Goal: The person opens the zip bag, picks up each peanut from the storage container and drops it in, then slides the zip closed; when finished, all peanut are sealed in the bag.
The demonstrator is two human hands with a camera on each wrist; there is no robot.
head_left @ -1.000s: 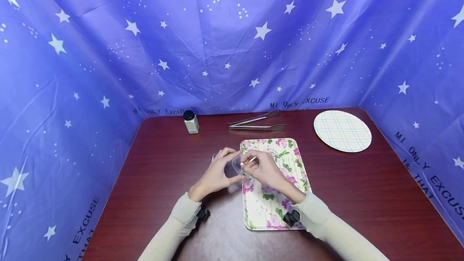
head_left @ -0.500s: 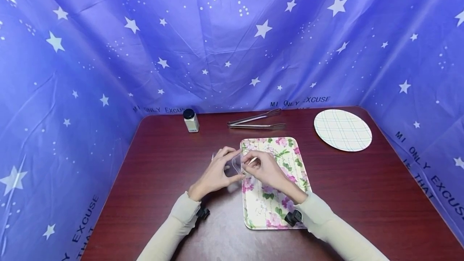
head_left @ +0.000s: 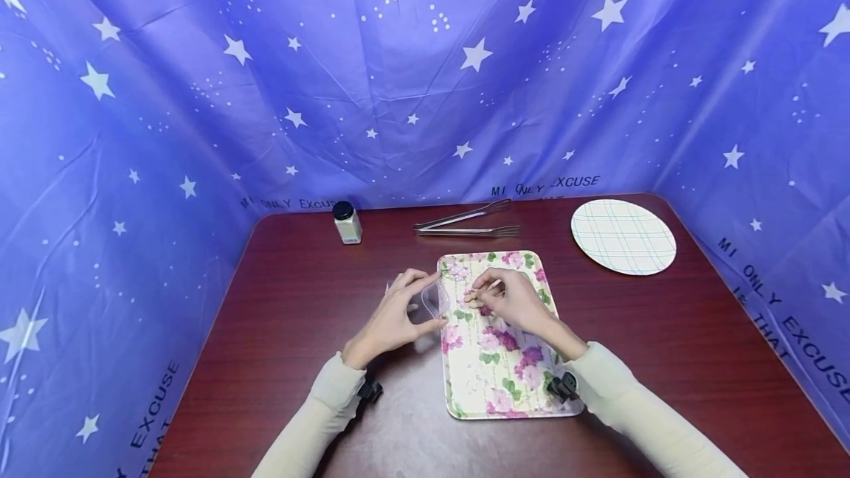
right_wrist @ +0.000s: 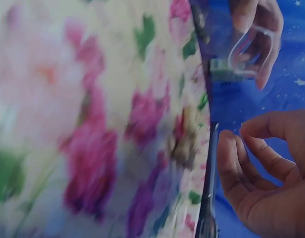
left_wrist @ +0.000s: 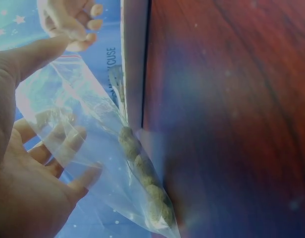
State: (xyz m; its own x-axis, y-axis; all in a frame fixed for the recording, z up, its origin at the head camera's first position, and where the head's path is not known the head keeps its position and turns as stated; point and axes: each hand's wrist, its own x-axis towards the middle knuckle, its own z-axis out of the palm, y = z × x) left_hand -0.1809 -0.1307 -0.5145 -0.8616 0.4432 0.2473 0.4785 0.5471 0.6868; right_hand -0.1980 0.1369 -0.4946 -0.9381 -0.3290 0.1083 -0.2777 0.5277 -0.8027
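Observation:
A clear zip bag (left_wrist: 88, 129) holds several peanuts (left_wrist: 145, 168) in the shell along its lower edge. My left hand (head_left: 393, 316) grips the bag beside the tray, its thumb and fingers spread around the gaping mouth. Over the upper part of the flowered tray (head_left: 474, 382) is my right hand (head_left: 514, 301), fingers bent. Just off its fingertips is a loose peanut (head_left: 473, 299); in the right wrist view this peanut (right_wrist: 183, 141) is blurred and apart from the fingers. Whether it touches the tray is unclear.
Metal tongs (head_left: 465, 223) lie behind the tray. A black-capped shaker jar (head_left: 347, 223) stands at the back left, and a checked oval plate (head_left: 624, 237) lies at the back right. Starry blue cloth (head_left: 372, 80) walls the dark red table (head_left: 285, 316).
My right hand has moved rightward from the bag's mouth to over the tray. A peanut has come out with it and left its fingers. The left hand stays nearly in place.

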